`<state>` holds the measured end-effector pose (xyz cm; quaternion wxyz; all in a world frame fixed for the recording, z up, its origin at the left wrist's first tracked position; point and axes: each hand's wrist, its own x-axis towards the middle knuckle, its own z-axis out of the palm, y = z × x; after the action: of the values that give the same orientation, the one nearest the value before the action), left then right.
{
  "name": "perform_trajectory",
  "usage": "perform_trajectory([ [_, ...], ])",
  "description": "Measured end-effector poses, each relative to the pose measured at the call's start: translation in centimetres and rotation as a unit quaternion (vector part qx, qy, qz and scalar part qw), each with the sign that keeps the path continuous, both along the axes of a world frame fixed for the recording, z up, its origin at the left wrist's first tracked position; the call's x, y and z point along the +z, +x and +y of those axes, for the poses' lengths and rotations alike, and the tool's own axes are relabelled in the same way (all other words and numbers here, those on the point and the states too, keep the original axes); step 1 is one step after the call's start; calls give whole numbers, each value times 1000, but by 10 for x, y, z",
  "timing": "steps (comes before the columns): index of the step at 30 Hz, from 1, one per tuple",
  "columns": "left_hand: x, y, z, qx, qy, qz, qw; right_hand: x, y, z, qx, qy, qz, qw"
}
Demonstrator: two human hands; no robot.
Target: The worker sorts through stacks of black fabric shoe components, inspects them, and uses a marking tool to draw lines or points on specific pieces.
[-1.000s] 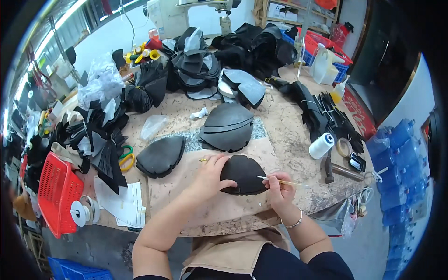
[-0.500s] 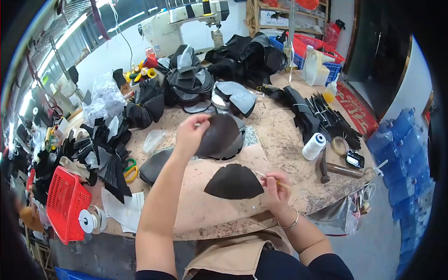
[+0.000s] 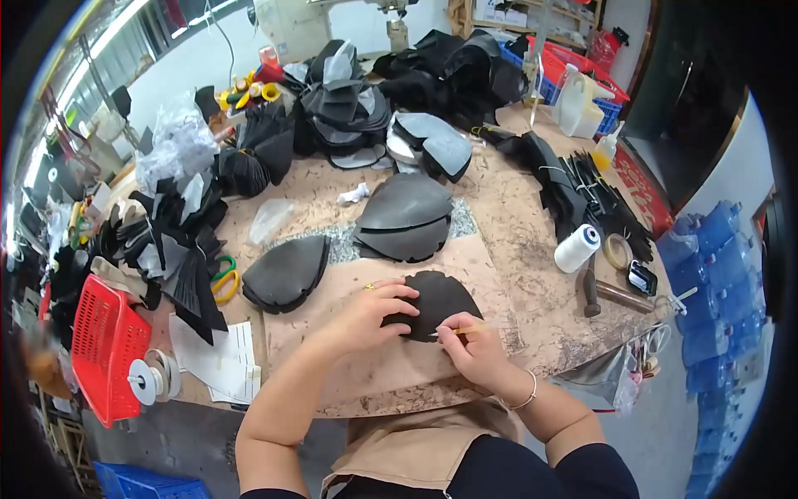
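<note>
Nearest the person, at the front edge of the worn brown worktable (image 3: 515, 224), both hands work on a dark curved fabric piece (image 3: 436, 299) lying flat on a tan board. The left hand (image 3: 370, 314) presses down on the piece's left edge with its fingers spread and curled over it, a ring showing on one finger. The right hand (image 3: 474, 349), with a bracelet at the wrist, pinches a thin pale stick-like tool (image 3: 457, 332) whose tip meets the piece's lower edge (whether it is a pen, brush or needle is too small to tell). Just left of the board lies a stack of dark grey curved pieces (image 3: 287, 273), with yellow-handled scissors (image 3: 223, 281) beside it, and white paper sheets (image 3: 218, 358) and a red plastic basket (image 3: 104, 349) at the table's left corner. Right of the hands stand a white spool of thread (image 3: 577, 248) and a roll of tape (image 3: 618, 249). Beyond the board sits another stack of grey shaped pieces (image 3: 403, 214). Farther back, heaps of black cut material (image 3: 349, 108) cover the table, and a white sewing machine (image 3: 291, 25) stands at the far side.
</note>
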<state>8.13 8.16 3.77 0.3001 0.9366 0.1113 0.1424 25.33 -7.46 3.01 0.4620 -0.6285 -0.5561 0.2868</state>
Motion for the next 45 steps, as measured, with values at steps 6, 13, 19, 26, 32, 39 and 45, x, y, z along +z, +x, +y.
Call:
perform_trajectory([
  [6,0,-3,-5,16,-10,-24,1000,-18,-5,-2,-45,34,-10,998],
  [13,-2,-10,-17,32,62,0,998,-15,-8,-1,-51,45,-41,997],
  [19,-5,-10,-18,33,51,20,998,-13,-9,0,-44,59,-83,994],
  [26,-9,-11,-17,31,54,14,998,-14,-6,-1,-27,40,-58,997],
  [32,-13,-4,-13,72,-27,-39,996,-14,-2,-11,-43,74,70,994],
  [39,3,20,-9,256,-147,26,955,-25,25,-31,-144,166,127,967],
  [45,33,25,31,184,-211,42,959,-29,45,-59,-212,170,163,949],
])
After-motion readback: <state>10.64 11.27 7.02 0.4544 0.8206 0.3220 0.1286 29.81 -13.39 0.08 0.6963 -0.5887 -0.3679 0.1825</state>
